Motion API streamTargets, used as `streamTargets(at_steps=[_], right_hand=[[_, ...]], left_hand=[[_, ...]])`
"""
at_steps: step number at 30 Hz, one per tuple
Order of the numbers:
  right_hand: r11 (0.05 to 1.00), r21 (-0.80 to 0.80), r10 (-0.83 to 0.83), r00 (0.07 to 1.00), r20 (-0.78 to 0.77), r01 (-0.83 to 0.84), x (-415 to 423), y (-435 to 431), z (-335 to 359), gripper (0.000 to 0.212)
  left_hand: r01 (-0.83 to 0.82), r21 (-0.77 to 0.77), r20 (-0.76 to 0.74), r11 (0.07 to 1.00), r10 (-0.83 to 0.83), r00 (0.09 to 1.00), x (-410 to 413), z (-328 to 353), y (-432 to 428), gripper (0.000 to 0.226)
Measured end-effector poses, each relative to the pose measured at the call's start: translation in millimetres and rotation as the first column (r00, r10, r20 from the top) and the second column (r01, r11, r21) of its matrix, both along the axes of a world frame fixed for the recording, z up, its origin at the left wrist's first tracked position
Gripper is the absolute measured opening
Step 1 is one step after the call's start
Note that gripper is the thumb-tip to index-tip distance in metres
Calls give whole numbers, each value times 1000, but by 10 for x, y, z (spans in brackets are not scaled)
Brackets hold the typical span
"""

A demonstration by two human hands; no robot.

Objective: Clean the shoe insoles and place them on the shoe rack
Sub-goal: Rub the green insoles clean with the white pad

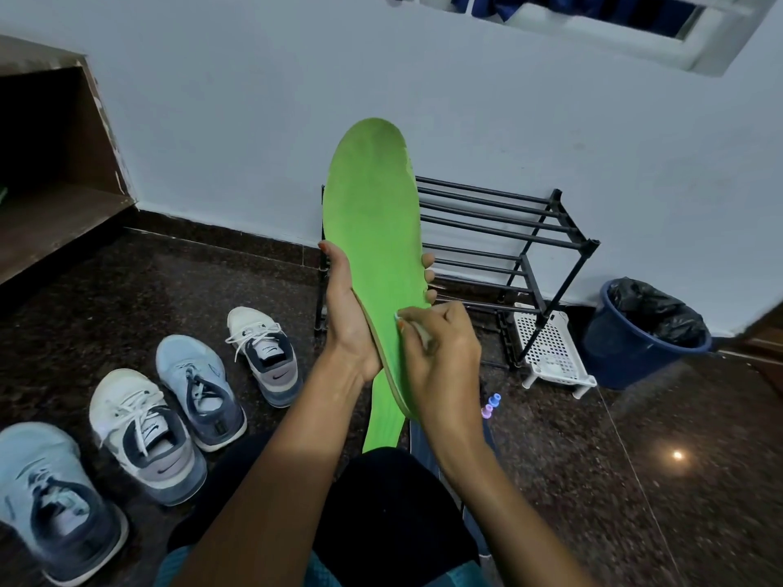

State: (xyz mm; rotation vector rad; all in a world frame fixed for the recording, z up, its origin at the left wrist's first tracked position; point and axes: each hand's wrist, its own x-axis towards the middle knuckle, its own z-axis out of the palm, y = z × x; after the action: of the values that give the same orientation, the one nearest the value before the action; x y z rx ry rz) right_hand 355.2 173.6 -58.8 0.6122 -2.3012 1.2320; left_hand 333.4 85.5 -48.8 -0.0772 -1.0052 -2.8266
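Wiping looks underway to me: left fingers (428, 261) grasp the insole (373, 213), right fingers (428, 320) pinch a wipe (423, 334) against it, and no insole yet lies on the rack (500, 230) beyond them.

Left of your left hand (347, 319), four shoes (199, 387) crowd the floor (635, 480). Beyond both hands stands the shoe rack (508, 230). Right of your right hand (440, 345) sit a white basket (546, 349) and blue bin (635, 336), with bare floor nearer you.
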Motion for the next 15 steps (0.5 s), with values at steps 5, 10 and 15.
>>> streamTargets(at_steps=[5, 10, 15], right_hand=[[993, -34, 115, 993, 23, -115, 245, 21, -42, 21], [998, 48, 32, 999, -27, -31, 93, 42, -1, 18], [995, 60, -80, 995, -59, 83, -95, 37, 13, 14]], left_hand=[[-1, 31, -31, 1000, 2, 1000, -8, 12, -25, 92], [13, 20, -32, 1000, -12, 999, -14, -4, -15, 94], [-15, -1, -11, 1000, 15, 1000, -17, -17, -3, 94]])
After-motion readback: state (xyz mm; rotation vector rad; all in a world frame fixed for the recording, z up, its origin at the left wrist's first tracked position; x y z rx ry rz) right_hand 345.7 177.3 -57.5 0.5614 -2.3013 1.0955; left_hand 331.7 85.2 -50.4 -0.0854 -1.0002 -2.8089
